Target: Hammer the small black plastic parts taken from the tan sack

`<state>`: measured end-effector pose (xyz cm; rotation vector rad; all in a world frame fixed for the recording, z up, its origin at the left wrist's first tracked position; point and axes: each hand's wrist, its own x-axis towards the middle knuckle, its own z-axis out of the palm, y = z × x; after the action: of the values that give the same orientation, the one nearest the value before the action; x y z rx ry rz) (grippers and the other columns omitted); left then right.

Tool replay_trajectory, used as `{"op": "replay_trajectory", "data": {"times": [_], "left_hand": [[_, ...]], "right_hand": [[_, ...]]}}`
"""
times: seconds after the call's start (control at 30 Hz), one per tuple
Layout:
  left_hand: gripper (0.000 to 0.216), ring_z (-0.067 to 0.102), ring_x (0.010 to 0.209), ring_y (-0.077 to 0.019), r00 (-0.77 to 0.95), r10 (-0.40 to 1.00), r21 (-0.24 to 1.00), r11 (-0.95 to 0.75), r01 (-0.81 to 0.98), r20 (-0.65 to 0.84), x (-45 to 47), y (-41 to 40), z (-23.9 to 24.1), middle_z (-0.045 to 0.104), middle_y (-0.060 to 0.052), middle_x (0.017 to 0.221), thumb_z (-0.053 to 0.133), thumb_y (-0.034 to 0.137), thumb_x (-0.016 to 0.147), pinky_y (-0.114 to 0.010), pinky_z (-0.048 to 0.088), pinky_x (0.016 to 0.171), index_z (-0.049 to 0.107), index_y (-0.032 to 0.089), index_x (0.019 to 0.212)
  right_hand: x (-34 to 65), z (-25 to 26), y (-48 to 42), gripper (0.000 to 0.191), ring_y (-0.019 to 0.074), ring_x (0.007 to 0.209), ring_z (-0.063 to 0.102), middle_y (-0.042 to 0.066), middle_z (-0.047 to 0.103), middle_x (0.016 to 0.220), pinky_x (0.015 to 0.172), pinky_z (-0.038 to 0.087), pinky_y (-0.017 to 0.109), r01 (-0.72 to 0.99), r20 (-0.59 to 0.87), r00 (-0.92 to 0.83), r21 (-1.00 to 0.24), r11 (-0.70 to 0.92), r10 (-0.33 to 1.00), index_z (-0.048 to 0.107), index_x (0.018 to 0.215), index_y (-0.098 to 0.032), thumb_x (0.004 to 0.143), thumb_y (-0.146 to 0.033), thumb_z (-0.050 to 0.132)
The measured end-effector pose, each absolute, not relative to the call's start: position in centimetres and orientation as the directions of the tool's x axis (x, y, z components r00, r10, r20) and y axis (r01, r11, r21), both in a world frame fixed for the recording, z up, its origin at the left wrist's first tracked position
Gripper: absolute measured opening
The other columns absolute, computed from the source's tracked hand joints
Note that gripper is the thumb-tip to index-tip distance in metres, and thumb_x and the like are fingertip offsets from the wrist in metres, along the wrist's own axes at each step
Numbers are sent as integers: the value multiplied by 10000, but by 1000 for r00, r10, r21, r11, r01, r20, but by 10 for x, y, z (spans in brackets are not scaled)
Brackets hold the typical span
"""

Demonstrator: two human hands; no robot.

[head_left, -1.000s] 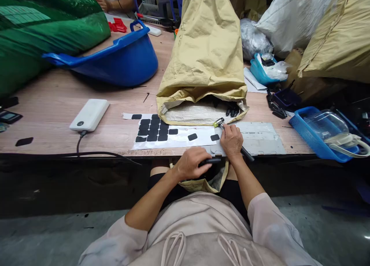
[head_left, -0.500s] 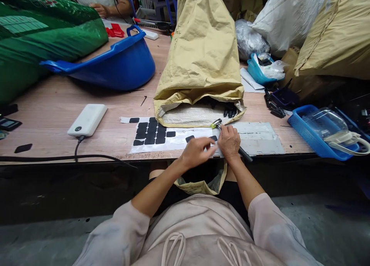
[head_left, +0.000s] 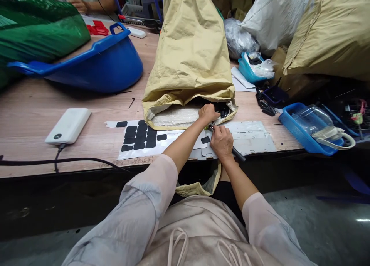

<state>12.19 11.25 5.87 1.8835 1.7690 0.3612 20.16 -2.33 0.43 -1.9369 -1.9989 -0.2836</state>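
Note:
My left hand (head_left: 208,113) is at the mouth of a tan woven sack (head_left: 190,61), beside some black parts (head_left: 224,111) inside it. Its fingertips are hidden, so I cannot tell whether it grips anything. Just below, my right hand (head_left: 222,142) is closed around a small hammer whose black handle (head_left: 239,154) sticks out toward the table edge. The hammer's head is partly covered by my hands. A white sheet with rounded black stickers (head_left: 141,134) lies to the left, and one black sticker (head_left: 205,140) sits near my right hand. Under that hand is a grey board (head_left: 251,137).
At left are a blue basin (head_left: 101,61), a white power bank (head_left: 68,126) with a cable, and a green sack (head_left: 40,34). Blue baskets (head_left: 303,137) and full sacks (head_left: 320,38) stand to the right. Another open sack (head_left: 196,189) is at my lap. A co-worker's hand (head_left: 79,5) shows behind.
My left hand has moved from above the sheet forward to the sack's mouth. My right hand keeps hold of the hammer. One black sticker is hidden behind my left forearm, and the view has shifted.

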Motion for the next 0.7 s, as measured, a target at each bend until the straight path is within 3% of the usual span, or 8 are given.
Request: {"op": "replay_trajectory", "data": {"times": [0.1,0.2,0.33,0.53,0.7], "left_hand": [[228,704,1044,-293,97,991,572,-25,820,-96,93,107,59,778,-116,1074,737,246,786,-341,515,829,764,201,1008],[205,677,896,-226,81,996,681,-90,727,45,52,86,54,757,-48,940,710,223,808,-313,498,791,744,205,1009],[179,618,788,-182,118,983,792,-183,582,140,5,39,33,717,-12,869,713,297,853,-295,482,744,735,200,1001],[158,603,937,-238,253,940,684,-342,645,231,-11,1,0,712,-45,939,753,299,850,-375,485,886,767,218,985],[144,599,941,-241,317,921,625,-388,678,227,-8,4,0,697,-43,914,734,304,883,-380,466,892,779,229,997]], "right_hand": [[203,4,-23,305,258,947,484,114,631,1047,778,358,346,994,377,-6,-102,48,926,686,1231,-181,1001,-210,489],[204,5,-22,313,257,949,489,112,637,1056,787,364,350,993,377,-1,-112,47,926,685,1250,-184,1010,-223,489],[204,7,-23,319,250,949,501,113,643,1073,790,370,343,993,372,11,-112,33,928,693,1264,-188,1016,-223,496],[205,8,-20,333,246,940,519,112,655,1045,791,391,340,992,363,42,-128,5,931,710,1266,-194,1027,-202,477],[211,15,-27,370,247,968,576,115,674,1032,848,469,346,960,420,55,-271,68,906,709,1291,-186,1025,-191,452]]}}
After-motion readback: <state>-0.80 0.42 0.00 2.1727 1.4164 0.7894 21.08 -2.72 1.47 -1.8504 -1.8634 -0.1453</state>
